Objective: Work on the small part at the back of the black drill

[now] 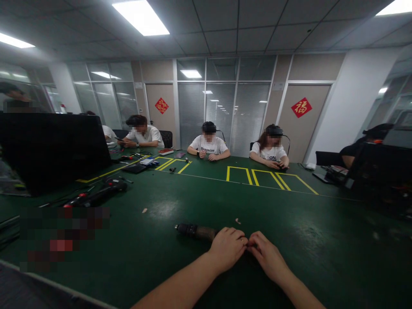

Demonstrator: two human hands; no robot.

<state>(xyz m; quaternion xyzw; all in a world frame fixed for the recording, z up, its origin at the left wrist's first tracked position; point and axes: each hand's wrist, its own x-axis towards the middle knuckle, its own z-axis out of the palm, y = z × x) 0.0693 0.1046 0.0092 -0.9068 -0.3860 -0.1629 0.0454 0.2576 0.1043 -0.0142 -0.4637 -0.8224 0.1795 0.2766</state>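
A tool like a power screwdriver (204, 233) lies on the green table in front of me. It has a dark collar, a small metal tip pointing left and a brownish body. My left hand (229, 245) is closed over its right end, which the fingers hide. Close against it, my right hand (264, 253) has its fingertips pinched together, nearly touching the left fingers. What is between those fingertips is hidden. A small pale scrap (237, 221) lies just beyond my hands.
Another scrap (144, 210) lies farther left. Dark tools with red parts (111, 185) and a black monitor (54, 150) are on the left side. Yellow tape outlines (238, 167) mark the far table, where several people sit. Another dark monitor (380, 176) stands at right.
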